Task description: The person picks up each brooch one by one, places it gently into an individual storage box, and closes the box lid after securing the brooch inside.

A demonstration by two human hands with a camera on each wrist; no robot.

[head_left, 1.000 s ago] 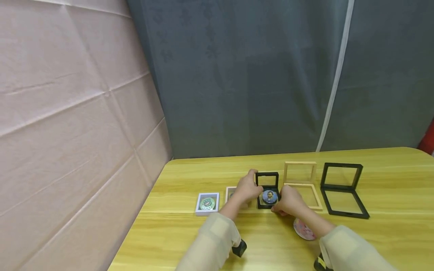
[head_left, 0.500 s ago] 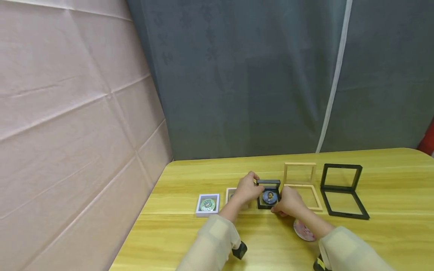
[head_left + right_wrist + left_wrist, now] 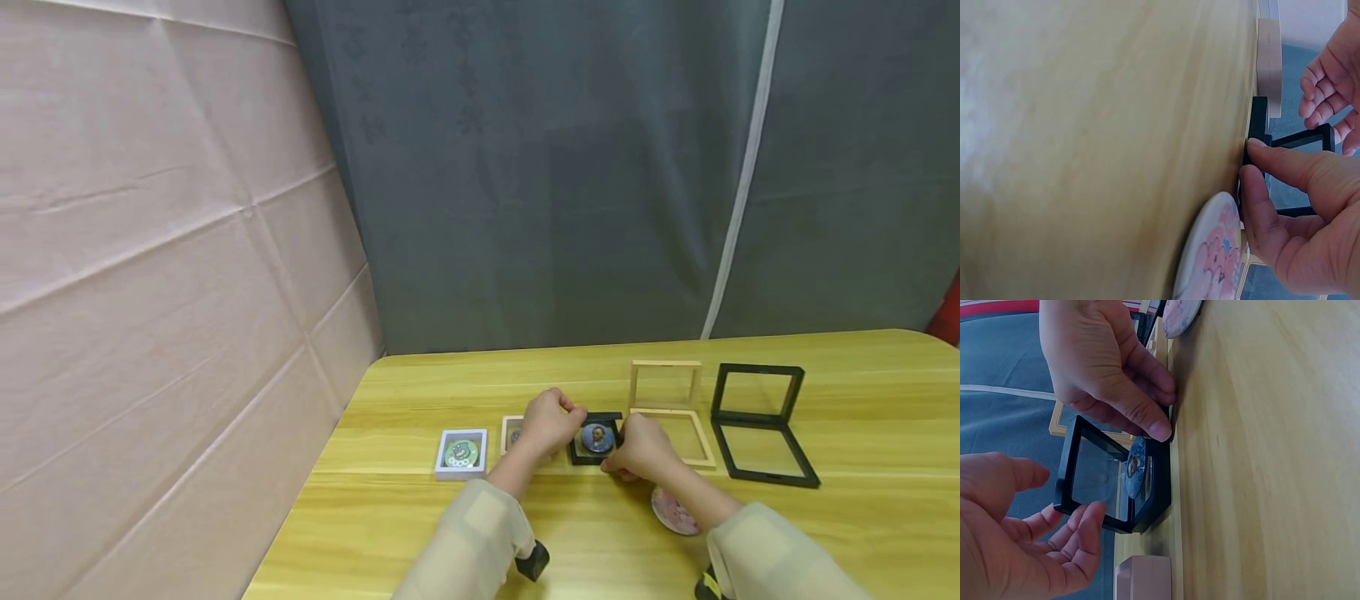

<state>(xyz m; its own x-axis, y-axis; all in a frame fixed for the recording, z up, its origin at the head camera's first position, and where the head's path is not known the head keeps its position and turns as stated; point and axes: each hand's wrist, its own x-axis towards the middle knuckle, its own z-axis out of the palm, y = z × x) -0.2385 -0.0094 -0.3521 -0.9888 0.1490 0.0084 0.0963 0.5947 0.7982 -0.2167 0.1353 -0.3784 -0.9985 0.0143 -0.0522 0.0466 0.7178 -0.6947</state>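
Note:
A small black display frame lies on the table with its hinged lid tilted partway over the base. Inside rests a round blue badge bearing a bearded portrait. My left hand touches the lid at its left corner with loosely bent fingers; in the left wrist view the thumb stands apart from the lid. At the near right corner, thumb and fingers of my right hand pinch the base. A pink round badge lies near my right forearm.
To the left are a white frame holding a green badge and a pale frame partly covered by my left hand. On the right, a light wooden frame and a larger black frame stand opened. A grey curtain hangs behind the table.
The black frame's lid has swung from upright down toward the base, with my left hand following it slightly. My right hand has kept its hold on the base.

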